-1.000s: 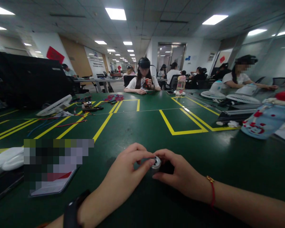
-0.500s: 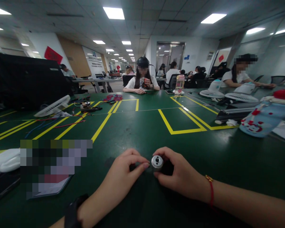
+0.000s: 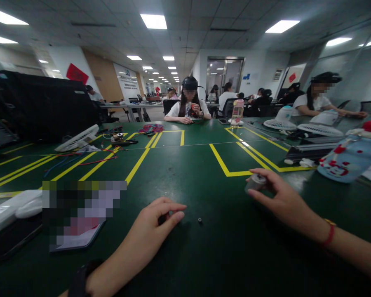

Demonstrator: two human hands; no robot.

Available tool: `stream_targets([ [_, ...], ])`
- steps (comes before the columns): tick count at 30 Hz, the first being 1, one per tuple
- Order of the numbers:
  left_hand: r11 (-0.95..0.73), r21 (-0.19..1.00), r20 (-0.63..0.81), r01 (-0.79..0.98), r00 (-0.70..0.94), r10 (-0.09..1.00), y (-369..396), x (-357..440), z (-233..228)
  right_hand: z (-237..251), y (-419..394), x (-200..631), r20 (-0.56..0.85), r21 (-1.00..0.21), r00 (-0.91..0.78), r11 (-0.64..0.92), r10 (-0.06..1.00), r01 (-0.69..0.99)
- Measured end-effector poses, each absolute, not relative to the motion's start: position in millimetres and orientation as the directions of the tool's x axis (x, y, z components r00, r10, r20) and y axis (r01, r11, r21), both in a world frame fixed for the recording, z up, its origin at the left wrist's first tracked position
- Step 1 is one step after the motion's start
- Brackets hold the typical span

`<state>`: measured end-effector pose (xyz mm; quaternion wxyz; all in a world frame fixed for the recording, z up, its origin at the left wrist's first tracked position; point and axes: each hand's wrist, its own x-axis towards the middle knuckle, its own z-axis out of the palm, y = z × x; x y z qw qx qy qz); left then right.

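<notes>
My right hand point(image 3: 273, 189) grips a grey metal cylinder point(image 3: 255, 183) between thumb and fingers, over the green table point(image 3: 179, 264) near the yellow tape. The cylinder leans somewhat, and its far side is hidden. A tiny dark ring-like piece point(image 3: 200, 220) with a pale centre lies on the tabletop between my hands. Just left of that piece is my left hand point(image 3: 163, 216), its thumb and index finger slightly apart with nothing seen between them.
At left are a pixelated phone-like slab point(image 3: 80, 246), a white power strip point(image 3: 12, 206) and loose wires point(image 3: 102, 159). A blue bottle point(image 3: 343, 159), metal rails point(image 3: 303, 152) and small fans point(image 3: 281, 119) stand at right. A co-worker point(image 3: 190, 107) sits opposite.
My right hand has carried the metal cylinder away to the right and tilted it. The tiny ring-like piece now shows on the table. My left hand has shifted slightly left.
</notes>
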<state>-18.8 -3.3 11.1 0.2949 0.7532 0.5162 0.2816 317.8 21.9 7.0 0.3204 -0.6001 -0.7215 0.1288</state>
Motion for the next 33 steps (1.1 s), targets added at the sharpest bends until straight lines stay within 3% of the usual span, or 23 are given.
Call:
stream_targets([
  [4, -0.22, 0.767, 0.103, 0.602, 0.223, 0.969, -5.9, -29.5, 10.1, -2.4, 33.5, 399.6, 0.365, -0.443, 0.136, 0.043, 0.921, 0.896],
  [9, -0.205, 0.775, 0.103, 0.598, 0.199, 0.974, -4.5, -26.5, 7.6, -5.2, 35.3, 420.7, 0.451, -0.267, 0.156, -0.034, 0.879, 0.963],
  [12, -0.206, 0.773, 0.104, 0.601, 0.199, 0.974, -3.7, -25.2, 7.3, 2.4, 27.7, 371.6, 0.559, -0.17, -0.003, 0.118, 0.829, 0.978],
  [14, -0.205, 0.772, 0.104, 0.602, 0.199, 0.974, -3.4, -25.4, 6.8, 6.4, 19.0, 321.4, 0.465, -0.172, -0.246, 0.36, 0.85, 0.917],
  [17, -0.224, 0.755, 0.115, 0.617, 0.211, 0.971, -2.7, -26.7, 4.4, 6.4, 7.7, 246.5, 0.249, -0.355, -0.522, 0.578, 0.816, 0.735],
  [21, -0.269, 0.728, 0.15, 0.63, 0.236, 0.96, -1.6, -28.9, 0.7, 5.0, 9.2, 203.1, 0.207, -0.442, -0.599, 0.62, 0.774, 0.648],
  [24, -0.275, 0.735, 0.157, 0.62, 0.239, 0.958, -1.6, -29.1, 0.6, 14.4, 20.6, 231.6, 0.263, -0.442, -0.515, 0.576, 0.816, 0.688],
  [26, -0.271, 0.744, 0.152, 0.61, 0.241, 0.959, -2.3, -28.4, 1.3, 24.5, 29.1, 272.6, 0.336, -0.36, -0.394, 0.503, 0.856, 0.786],
  [29, -0.266, 0.757, 0.139, 0.597, 0.251, 0.958, -3.7, -26.9, 2.1, 37.7, 38.9, 343.6, 0.396, -0.188, -0.145, 0.234, 0.907, 0.954],
  [33, -0.247, 0.768, 0.118, 0.591, 0.249, 0.961, -4.5, -26.5, 1.9, 42.5, 45.3, 409.6, 0.339, -0.141, 0.058, -0.01, 0.939, 0.99],
])
